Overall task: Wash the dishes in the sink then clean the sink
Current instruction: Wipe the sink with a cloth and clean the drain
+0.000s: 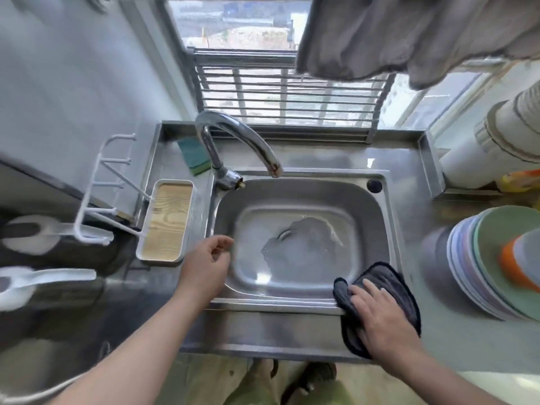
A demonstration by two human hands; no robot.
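Note:
The steel sink (377, 229) holds no dishes, only a shallow pool of water around the drain (284, 235). My right hand (382, 317) lies flat with straight fingers on a dark grey cloth (388, 280), pressing it onto the sink's front right rim. My left hand (206, 263) hovers over the sink's left rim, fingers loosely curled, holding nothing. A chrome faucet (233, 133) arches over the basin's back left. No water runs from it.
A stack of plates (479, 264) with an orange bowl stands on the right counter. A green sponge (194, 154) lies behind the faucet. A white tray with a wooden base (168, 220) and a white rack sit left of the sink. A grey towel (409, 36) hangs overhead.

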